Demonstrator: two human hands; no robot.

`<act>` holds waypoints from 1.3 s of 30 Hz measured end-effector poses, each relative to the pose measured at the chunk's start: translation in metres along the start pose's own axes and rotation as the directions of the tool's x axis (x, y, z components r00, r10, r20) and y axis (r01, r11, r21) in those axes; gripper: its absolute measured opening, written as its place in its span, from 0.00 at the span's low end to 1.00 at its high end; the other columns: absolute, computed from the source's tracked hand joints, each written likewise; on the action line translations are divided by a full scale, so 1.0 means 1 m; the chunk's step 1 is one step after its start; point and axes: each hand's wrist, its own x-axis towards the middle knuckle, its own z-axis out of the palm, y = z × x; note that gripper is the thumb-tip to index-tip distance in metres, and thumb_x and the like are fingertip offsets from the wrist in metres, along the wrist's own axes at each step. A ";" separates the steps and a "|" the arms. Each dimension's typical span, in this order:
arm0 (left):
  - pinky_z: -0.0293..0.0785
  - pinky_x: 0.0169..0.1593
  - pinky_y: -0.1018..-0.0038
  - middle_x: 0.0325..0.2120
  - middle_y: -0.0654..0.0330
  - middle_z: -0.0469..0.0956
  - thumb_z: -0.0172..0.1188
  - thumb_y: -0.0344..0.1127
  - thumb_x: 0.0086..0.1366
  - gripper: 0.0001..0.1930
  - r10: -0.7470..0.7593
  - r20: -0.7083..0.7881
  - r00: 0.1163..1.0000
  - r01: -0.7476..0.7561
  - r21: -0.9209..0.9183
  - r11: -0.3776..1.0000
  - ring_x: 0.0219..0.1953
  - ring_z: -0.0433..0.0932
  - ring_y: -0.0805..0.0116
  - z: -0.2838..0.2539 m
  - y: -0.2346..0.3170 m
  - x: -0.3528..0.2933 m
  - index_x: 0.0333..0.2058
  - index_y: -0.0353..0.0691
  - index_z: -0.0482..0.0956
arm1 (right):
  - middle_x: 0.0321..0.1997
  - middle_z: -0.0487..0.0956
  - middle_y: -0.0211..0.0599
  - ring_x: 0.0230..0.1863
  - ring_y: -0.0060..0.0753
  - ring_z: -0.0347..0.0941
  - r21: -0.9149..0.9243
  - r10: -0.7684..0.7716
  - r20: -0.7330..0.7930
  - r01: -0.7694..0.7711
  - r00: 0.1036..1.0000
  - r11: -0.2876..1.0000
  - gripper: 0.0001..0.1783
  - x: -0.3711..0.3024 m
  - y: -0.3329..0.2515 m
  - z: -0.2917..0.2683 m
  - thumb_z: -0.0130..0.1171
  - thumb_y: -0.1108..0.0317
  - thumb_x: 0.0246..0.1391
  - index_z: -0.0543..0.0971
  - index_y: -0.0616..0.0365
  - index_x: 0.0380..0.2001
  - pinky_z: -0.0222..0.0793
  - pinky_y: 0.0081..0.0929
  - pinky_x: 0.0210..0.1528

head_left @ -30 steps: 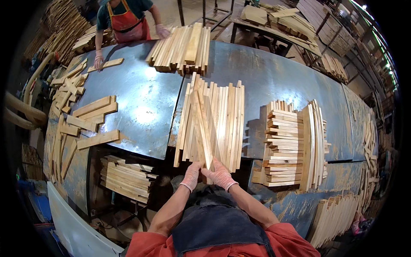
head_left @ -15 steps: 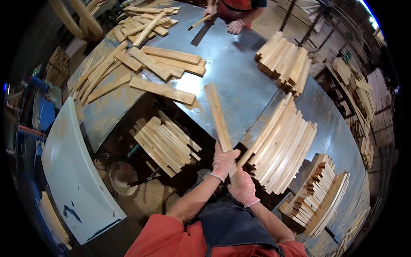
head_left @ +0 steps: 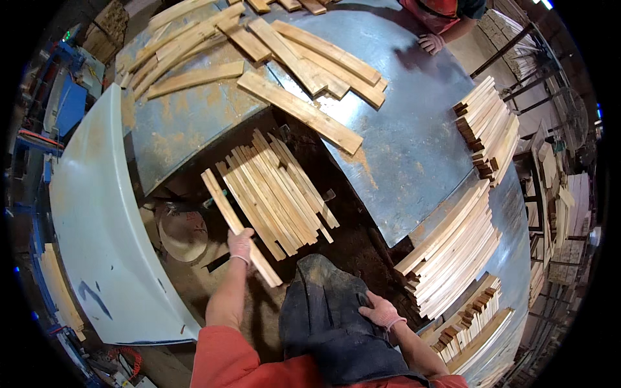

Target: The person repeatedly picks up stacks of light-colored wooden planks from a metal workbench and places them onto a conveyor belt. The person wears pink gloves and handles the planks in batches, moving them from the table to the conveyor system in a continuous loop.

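Observation:
My left hand [head_left: 240, 245], in a pale knit glove, is closed around a narrow wooden board [head_left: 217, 194]. This board lies slantwise along the left side of a stack of similar boards [head_left: 268, 197] in the gap between the metal tables. Whether it touches the stack, I cannot tell. My right hand [head_left: 383, 312], gloved too, is at the right side of my dark apron [head_left: 323, 310]. It holds no board, and its fingers look loosely apart against the cloth. To the right of it stands a neat stack of boards [head_left: 456, 249].
Loose boards [head_left: 301, 110] lie scattered across the metal table [head_left: 414, 161]. More stacked boards [head_left: 488, 129] stand at its right edge, with another bundle [head_left: 469, 320] nearer me. A pale curved panel [head_left: 97, 233] is on my left. Across the table is a co-worker's gloved hand [head_left: 431, 43].
My left hand has carried the board from in front of me leftward and down to the stack in the gap. My right hand has let go of it and moved to my apron. The view has shifted.

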 end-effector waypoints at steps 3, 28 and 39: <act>0.76 0.59 0.54 0.54 0.45 0.80 0.71 0.36 0.53 0.39 -0.050 -0.050 0.997 0.055 0.090 0.994 0.53 0.79 0.49 -0.028 -0.012 0.043 0.64 0.27 0.71 | 0.71 0.77 0.55 0.72 0.55 0.74 0.064 0.069 0.045 -0.072 0.997 0.995 0.47 0.008 0.019 0.008 0.68 0.42 0.60 0.69 0.54 0.76 0.70 0.43 0.71; 0.65 0.73 0.64 0.70 0.47 0.73 0.53 0.40 0.82 0.26 0.329 0.423 0.845 -0.467 0.279 0.839 0.68 0.72 0.56 0.137 0.062 -0.104 0.70 0.30 0.72 | 0.63 0.84 0.52 0.62 0.42 0.82 0.618 -0.013 -0.334 0.229 0.943 0.752 0.40 -0.015 0.048 -0.008 0.69 0.57 0.65 0.69 0.59 0.75 0.75 0.33 0.67; 0.39 0.82 0.46 0.78 0.38 0.57 0.45 0.55 0.82 0.37 0.035 0.988 0.152 -0.987 0.150 0.059 0.80 0.50 0.33 0.467 0.002 -0.287 0.77 0.33 0.60 | 0.51 0.83 0.53 0.54 0.53 0.81 0.670 0.668 -0.742 0.124 0.063 0.732 0.40 -0.026 0.327 -0.131 0.64 0.50 0.66 0.69 0.61 0.74 0.73 0.40 0.62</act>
